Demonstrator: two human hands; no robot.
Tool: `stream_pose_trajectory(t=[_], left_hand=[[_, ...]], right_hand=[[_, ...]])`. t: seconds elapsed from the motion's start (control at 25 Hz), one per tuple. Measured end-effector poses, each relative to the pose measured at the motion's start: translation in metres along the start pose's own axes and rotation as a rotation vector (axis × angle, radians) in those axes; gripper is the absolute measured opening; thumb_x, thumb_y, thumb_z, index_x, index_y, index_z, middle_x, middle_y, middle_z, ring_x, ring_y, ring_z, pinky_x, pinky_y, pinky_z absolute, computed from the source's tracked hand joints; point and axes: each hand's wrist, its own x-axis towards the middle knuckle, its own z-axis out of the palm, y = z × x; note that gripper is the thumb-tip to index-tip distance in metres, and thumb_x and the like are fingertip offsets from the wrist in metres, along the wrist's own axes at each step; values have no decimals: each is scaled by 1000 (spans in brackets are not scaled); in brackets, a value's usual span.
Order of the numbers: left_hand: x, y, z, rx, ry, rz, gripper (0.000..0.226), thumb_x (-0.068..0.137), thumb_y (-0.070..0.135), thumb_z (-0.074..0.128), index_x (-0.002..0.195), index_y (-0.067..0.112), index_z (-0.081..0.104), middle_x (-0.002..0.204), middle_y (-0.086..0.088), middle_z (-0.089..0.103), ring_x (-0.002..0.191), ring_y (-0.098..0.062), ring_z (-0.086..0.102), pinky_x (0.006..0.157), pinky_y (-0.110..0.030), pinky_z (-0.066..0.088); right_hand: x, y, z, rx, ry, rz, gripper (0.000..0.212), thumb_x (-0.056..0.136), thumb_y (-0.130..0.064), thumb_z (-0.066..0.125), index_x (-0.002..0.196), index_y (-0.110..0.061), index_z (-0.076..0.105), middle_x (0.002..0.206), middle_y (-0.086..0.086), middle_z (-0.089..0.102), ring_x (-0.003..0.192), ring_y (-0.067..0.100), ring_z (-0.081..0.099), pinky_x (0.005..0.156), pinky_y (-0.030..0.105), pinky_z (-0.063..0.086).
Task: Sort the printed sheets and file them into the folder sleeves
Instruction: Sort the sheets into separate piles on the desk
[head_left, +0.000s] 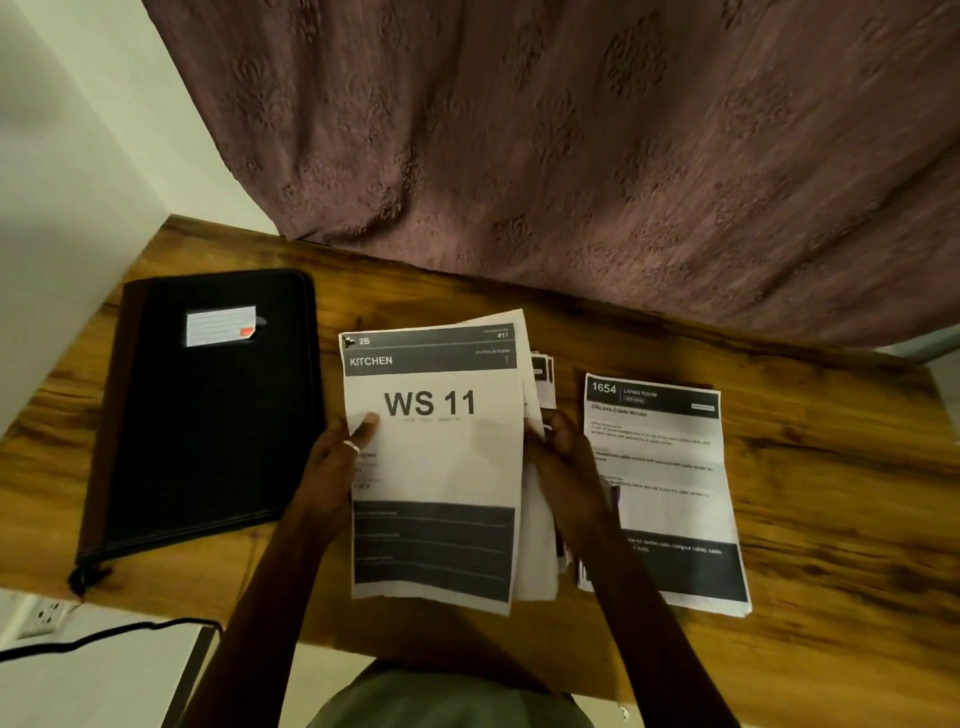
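sheets in both your hands, folder closed

the wooden table (363, 618) carries everything, with a patterned curtain (571, 156) hanging behind its far edge. on the table, left of the stack you hold, the black zip folder (208, 415) lies shut, a white label (221, 325) on its cover. right of the stack, a printed sheet headed "1654 living room" (670, 483) lies flat on the table. in the middle you hold the stack of printed sheets (434, 462); its top page reads "kitchen" and "ws 11". your left hand (337, 462) clamps the stack's left edge, thumb on the top page. your right hand (566, 462) curls closed around the stack's right edge, where lower sheets fan out.
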Motion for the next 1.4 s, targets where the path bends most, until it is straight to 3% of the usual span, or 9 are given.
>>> stream_pose_trajectory(t=[0.12,0.28,0.4,0.52,0.72,0.96,1.08,1.24,1.4], left_hand=[[-1,-3,-6,52,31,23,34,93,28,66,126,24,57,116,-1,71,100,-22,72,71,-37,60],[-6,-1,-18,111,24,37,38,93,25,65,130,21,56,117,-3,70,98,-22,73,70,-36,61],[-11,4,-33,155,53,71,36,93,29,65,128,26,56,119,-3,69,101,-24,71,76,-43,60],[-14,9,-51,165,87,103,34,94,30,63,126,22,57,115,-6,69,98,-24,71,74,-41,60],[-13,12,-67,177,121,124,31,95,31,62,123,19,56,110,-9,69,93,-27,72,68,-37,59],[-11,11,-67,142,125,106,26,98,25,58,122,15,56,109,-11,68,93,-29,69,69,-40,57],[-8,7,-67,129,130,88,29,97,26,59,124,14,55,111,-12,68,95,-31,69,70,-41,57],[-4,2,-65,116,131,72,29,97,28,60,124,18,55,112,-9,68,97,-30,70,74,-46,59],[0,-6,-61,155,117,93,30,97,30,59,124,18,54,113,-11,67,99,-30,70,73,-42,59]], right_hand=[[-6,0,15,-38,-49,34,15,97,-35,55,110,-29,57,106,-5,70,100,15,69,85,36,59],[0,7,11,30,-22,63,29,102,-38,42,113,-20,62,98,-9,70,82,0,70,65,15,55],[22,30,-13,-407,202,-11,36,100,-44,45,102,-14,65,97,5,72,80,13,69,70,25,57],[37,49,-30,-769,261,-11,38,93,-43,62,110,-9,60,107,9,68,94,21,67,69,21,48],[52,69,-25,-640,208,146,65,74,-31,84,127,-9,52,122,10,63,114,30,62,94,43,52],[66,74,-33,-575,211,190,29,78,-22,81,101,-12,66,109,7,71,101,24,68,80,30,51],[62,67,-34,-547,212,181,23,86,-22,74,104,-11,66,110,7,70,101,23,66,80,29,49],[54,38,-47,-572,262,-1,22,97,-24,58,114,-11,59,110,7,67,96,19,66,76,28,50],[37,-2,-74,-584,380,-269,26,102,-23,48,122,-9,55,104,-1,61,86,9,60,65,15,44]])
